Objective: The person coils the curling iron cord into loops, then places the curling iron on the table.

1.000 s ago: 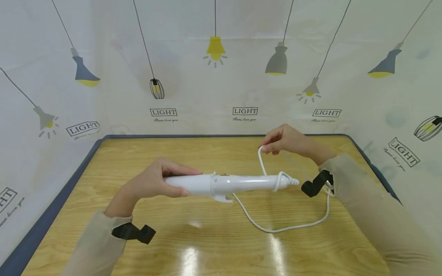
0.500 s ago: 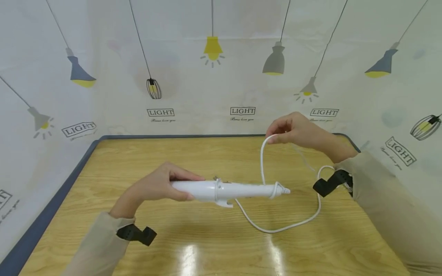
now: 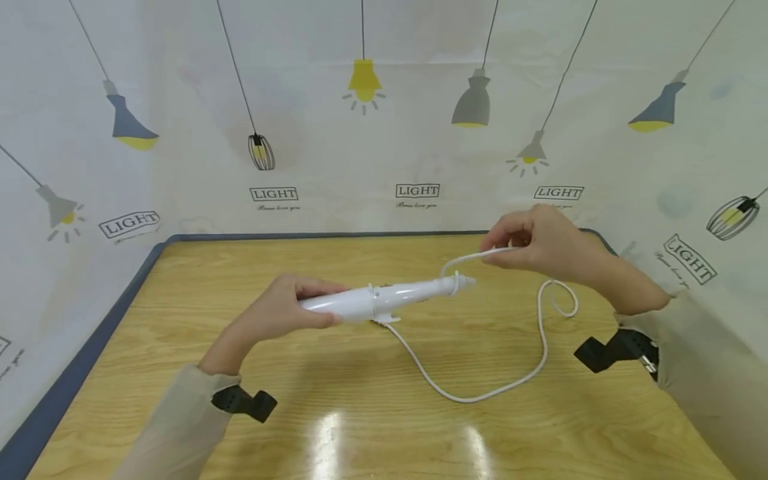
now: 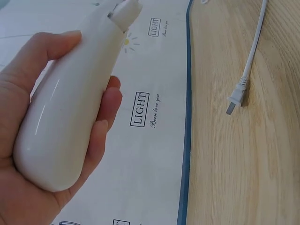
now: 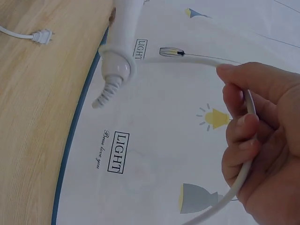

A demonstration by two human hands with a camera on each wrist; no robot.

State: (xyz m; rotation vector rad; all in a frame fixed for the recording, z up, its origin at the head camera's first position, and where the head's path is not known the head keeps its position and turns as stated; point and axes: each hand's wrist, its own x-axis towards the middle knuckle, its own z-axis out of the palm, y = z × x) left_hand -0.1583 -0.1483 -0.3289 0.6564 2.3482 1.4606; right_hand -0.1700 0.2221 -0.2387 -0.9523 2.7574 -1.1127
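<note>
Gripping with left hand (image 3: 277, 310), fingers (image 4: 110, 104) curled round thick end of white wand-shaped appliance (image 3: 393, 297). Right hand (image 3: 549, 243) pinching white cord (image 3: 471, 257) beyond appliance's narrow end; cord looped round that end. Appliance raised between hands. Below fingers, more cord, plug (image 4: 237, 95) lying on bench (image 3: 393, 437).

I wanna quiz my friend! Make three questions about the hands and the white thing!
1. Which hand grips the thick end of the white tool, left or right?
2. Fill in: The right hand pinches a thin white ____.
3. True or false: A hand is holding the plug.

Key:
1. The left hand.
2. Cord.
3. False; the plug lies on the table.
</note>
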